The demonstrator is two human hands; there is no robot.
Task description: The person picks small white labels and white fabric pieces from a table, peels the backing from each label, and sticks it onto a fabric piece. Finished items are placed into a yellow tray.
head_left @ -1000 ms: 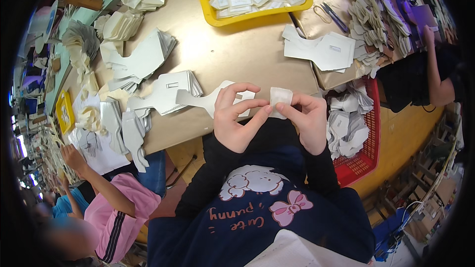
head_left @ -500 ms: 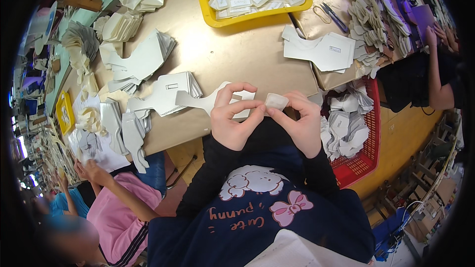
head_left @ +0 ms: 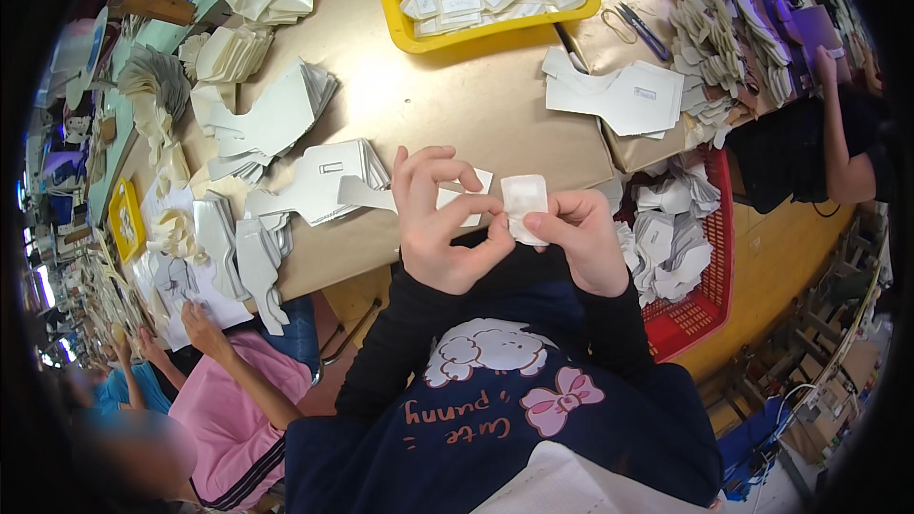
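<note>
My right hand point(head_left: 588, 238) pinches a small whitish rectangular piece point(head_left: 525, 195) between thumb and fingers; it looks like a thin, soft label or small stack. My left hand point(head_left: 440, 224) has thumb and index finger pressed together at the piece's left edge, with the other fingers raised. What lies between those left fingertips is too small to make out. Beneath and behind my left hand, a white cut shoe-upper piece point(head_left: 367, 193) lies on the table, partly hidden by the hand.
A yellow tray point(head_left: 409, 41) of labelled packets stands at the far side. Stacks of white cut pieces point(head_left: 276, 119) lie to the left, more point(head_left: 619, 100) to the right near scissors point(head_left: 644, 30). A red basket point(head_left: 719, 257) holds pieces. A person in pink point(head_left: 238, 390) works at left.
The whitish piece has turned more upright and its face now shows. My left hand's spare fingers have lifted and spread. The person in pink has moved a hand.
</note>
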